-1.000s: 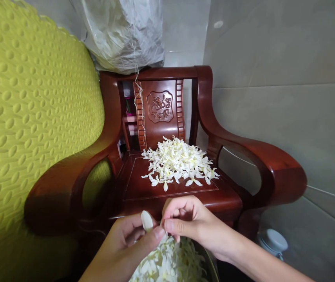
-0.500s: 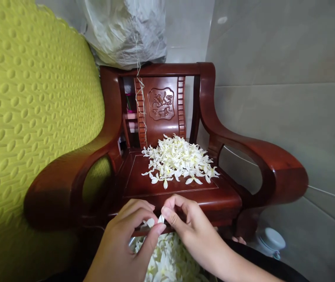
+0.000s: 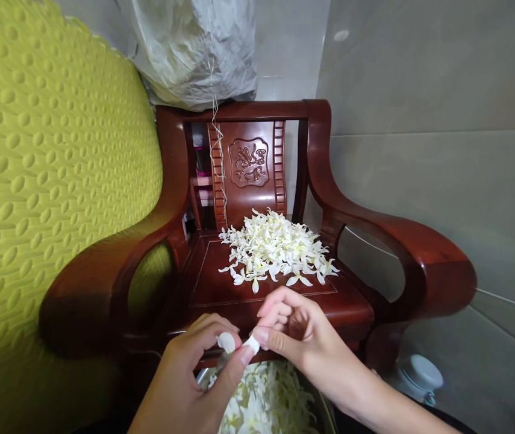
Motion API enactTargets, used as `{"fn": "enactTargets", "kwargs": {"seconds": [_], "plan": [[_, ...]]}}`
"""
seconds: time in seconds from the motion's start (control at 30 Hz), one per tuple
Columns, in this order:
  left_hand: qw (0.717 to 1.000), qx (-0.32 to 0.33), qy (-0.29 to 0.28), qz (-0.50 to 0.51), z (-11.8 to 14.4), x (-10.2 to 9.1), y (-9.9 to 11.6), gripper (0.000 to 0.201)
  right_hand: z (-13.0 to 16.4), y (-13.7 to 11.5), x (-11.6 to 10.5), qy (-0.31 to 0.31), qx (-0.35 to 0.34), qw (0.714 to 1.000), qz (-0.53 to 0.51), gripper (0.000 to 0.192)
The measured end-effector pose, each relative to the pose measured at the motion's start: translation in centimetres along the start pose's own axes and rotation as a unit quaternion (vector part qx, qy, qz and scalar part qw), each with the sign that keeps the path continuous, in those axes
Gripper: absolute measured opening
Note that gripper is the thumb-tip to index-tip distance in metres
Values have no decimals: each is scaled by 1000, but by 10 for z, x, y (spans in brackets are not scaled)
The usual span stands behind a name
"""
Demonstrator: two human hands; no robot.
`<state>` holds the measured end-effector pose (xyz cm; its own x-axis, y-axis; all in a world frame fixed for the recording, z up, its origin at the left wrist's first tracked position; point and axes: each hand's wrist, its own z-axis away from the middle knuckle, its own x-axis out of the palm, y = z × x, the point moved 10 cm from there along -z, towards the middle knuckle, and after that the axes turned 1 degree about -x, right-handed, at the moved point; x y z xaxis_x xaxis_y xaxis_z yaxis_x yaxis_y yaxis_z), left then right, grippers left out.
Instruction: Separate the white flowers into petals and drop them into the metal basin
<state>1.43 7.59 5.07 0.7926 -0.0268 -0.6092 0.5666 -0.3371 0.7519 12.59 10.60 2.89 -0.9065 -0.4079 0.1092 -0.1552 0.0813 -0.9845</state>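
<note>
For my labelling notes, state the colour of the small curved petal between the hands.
The small curved petal is white; the head view shows it best.

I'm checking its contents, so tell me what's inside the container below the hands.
White flowers lie loose inside the container. The left hand and right hand cover part of it, and whatever is beneath the top flowers cannot be seen.

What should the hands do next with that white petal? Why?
Perhaps the right hand should gently pinch the upper end of the white petal: its thumb seems to be there, but its index finger stands apart, while the left hand steadies the lower end between thumb and finger.
</note>
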Motion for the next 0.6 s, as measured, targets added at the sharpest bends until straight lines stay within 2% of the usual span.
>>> {"fn": "enactTargets", "kwargs": {"seconds": [0.1, 0.17, 0.23, 0.3, 0.37, 0.43, 0.47, 0.5, 0.57, 0.6], "plan": [[992, 81, 46, -85, 5, -6, 17, 18, 11, -8, 3, 9, -25, 991, 134, 12], [979, 138, 73, -132, 10, -10, 29, 16, 19, -9, 13, -22, -15, 987, 159, 17], [978, 139, 63, -143, 10, -10, 31, 16, 22, -10, 18, -43, 0, 988, 150, 19], [987, 94, 35, -125, 6, -11, 22, 17, 15, -15, 12, -44, -9, 989, 140, 16], [994, 52, 13, -96, 2, -12, 13, 20, -2, -18, -4, -48, -32, 989, 136, 18], [997, 28, 14, -75, -1, -17, 5, 21, -25, -13, -36, -18, -48, 976, 209, 23], [997, 21, 19, -68, -2, -19, 2, 21, -37, -5, -57, 15, -40, 956, 290, 25], [997, 17, 23, -66, -2, -21, -1, 17, -48, 4, -79, 49, -22, 921, 385, 26], [997, 22, 32, -73, -1, -24, -5, 12, -63, 24, -116, 93, -4, 893, 439, 17], [995, 31, 38, -83, 1, -26, -6, 24, -67, 36, -131, 103, 4, 885, 455, 12]]}}
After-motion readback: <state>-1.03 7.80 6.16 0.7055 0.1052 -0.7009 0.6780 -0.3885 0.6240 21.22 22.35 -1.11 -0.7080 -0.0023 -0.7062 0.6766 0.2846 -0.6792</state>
